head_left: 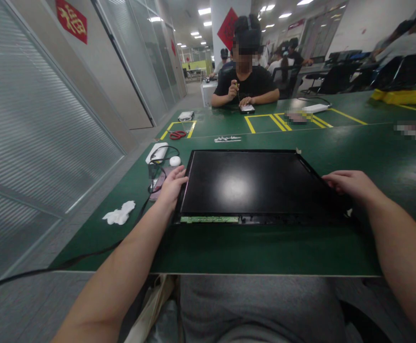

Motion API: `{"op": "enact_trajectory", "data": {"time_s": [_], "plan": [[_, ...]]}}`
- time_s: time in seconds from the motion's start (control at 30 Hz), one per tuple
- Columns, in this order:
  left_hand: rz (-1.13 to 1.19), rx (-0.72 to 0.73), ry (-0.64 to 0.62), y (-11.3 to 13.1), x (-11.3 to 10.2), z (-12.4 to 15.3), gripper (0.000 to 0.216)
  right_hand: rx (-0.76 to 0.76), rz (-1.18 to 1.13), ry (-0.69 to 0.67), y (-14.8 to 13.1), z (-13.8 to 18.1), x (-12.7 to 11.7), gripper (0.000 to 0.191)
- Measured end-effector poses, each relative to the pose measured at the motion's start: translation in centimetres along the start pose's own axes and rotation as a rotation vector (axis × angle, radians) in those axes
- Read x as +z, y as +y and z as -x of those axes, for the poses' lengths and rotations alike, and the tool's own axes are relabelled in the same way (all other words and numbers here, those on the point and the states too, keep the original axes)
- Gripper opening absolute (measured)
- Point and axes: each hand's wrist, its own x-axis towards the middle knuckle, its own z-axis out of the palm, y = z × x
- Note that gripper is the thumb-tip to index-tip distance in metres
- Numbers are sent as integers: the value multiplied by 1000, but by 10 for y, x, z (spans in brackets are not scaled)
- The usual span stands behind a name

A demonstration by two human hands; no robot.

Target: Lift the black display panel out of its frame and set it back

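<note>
A black display panel (251, 183) lies face up over the green table, with a bright reflection on its dark surface. Along its near edge a green circuit board strip (210, 219) is exposed. My left hand (172, 186) grips the panel's left edge, thumb and fingers near the upper left side. At the right edge my right hand (352, 185) has its fingers curled on the frame; the fingertips are partly hidden. A small pale tab (298, 151) sticks up at the panel's far right corner.
Left of the panel are a white power bank (157, 153), a black cable, a round white case (175, 161) and crumpled tissue (119, 213). Farther off lie red-handled scissors (178, 135) and white strips (227, 139). Across the green table (354, 143), a co-worker (245, 85) handles a small device.
</note>
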Motion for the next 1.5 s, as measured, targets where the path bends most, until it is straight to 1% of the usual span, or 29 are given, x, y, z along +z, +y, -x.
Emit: {"op": "enact_trajectory", "data": {"time_s": [0.17,0.27,0.4,0.5,0.63,0.8,0.87,0.93,1.0,1.1,1.3,1.37,1.5], "plan": [[85,-100,-41,2,-2,0,72,1,-25,-17,3,-3,1,19],[87,-110,-73,2,-3,1,76,3,-23,-19,3,-4,1,19],[79,-124,-69,2,-2,2,75,-3,-14,-19,1,-2,1,18],[77,-108,-70,2,0,4,66,-4,-14,-16,1,-2,1,18],[63,-79,-118,2,4,7,50,-3,-14,-14,2,-2,2,19],[94,-76,-196,7,7,10,41,8,13,-10,-2,0,1,17],[101,-92,-218,7,6,9,37,16,26,-1,-5,2,1,17],[83,-79,-231,5,3,9,37,26,33,5,-8,4,1,18],[47,-38,-255,1,0,9,38,33,34,5,-8,4,1,18],[-11,-4,-298,-3,-2,10,47,38,28,0,-7,2,2,19],[-47,2,-289,-3,0,12,55,47,18,-18,-1,-3,1,20],[-47,3,-290,-2,0,13,56,58,5,-22,0,-5,1,25],[-46,20,-299,-1,0,14,58,97,-30,-35,-1,-7,2,44]]}}
